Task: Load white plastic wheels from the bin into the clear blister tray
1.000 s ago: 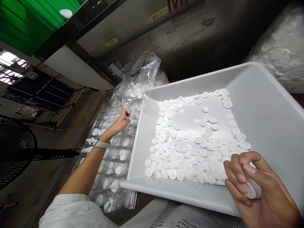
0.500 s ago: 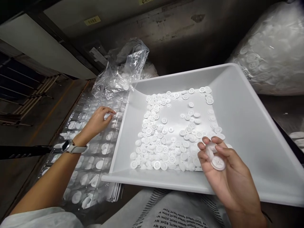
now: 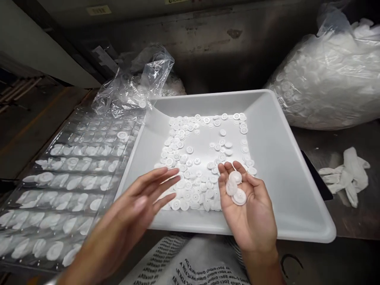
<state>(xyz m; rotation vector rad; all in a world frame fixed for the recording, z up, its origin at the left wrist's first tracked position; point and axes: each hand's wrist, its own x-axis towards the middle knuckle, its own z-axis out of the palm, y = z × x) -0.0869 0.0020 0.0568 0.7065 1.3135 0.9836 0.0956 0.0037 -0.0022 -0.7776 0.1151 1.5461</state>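
White tray (image 3: 285,166) contains loose white plastic discs (image 3: 190,166). Right hand (image 3: 247,209), palm up, cradles three discs; left hand (image 3: 139,206) hovers empty, fingers extended.

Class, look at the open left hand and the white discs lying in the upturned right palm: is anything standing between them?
Nothing visible does. The left hand hovers open beside the right hand, whose palm carries the white discs. Between them lie only loose discs, low in the white tray.
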